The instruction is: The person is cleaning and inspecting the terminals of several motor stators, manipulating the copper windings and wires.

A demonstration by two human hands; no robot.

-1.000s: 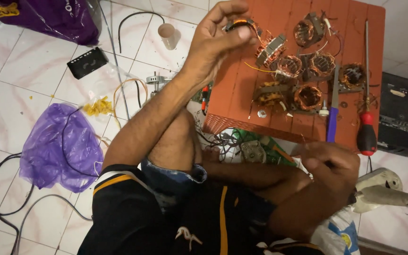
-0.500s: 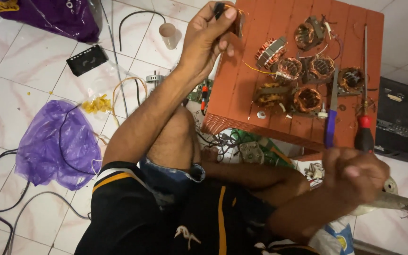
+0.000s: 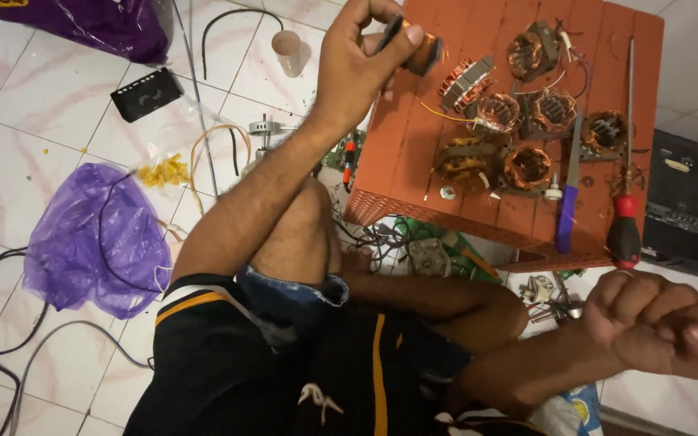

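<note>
While the orange stool [image 3: 414,153] carries several copper-wound coils [image 3: 527,165], a small coil [image 3: 423,55] is gripped above its near corner by the left hand [image 3: 357,69] — fingers pinched together on it. Off to the side, the right hand [image 3: 660,323] is curled into a fist — seemingly empty.

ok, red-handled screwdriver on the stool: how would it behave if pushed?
The screwdriver looks stiff, with a long thin shaft. Its rounded handle overhangs the stool's edge, so a nudge could probably roll or tip it off. Likely handle-heavy.
</note>
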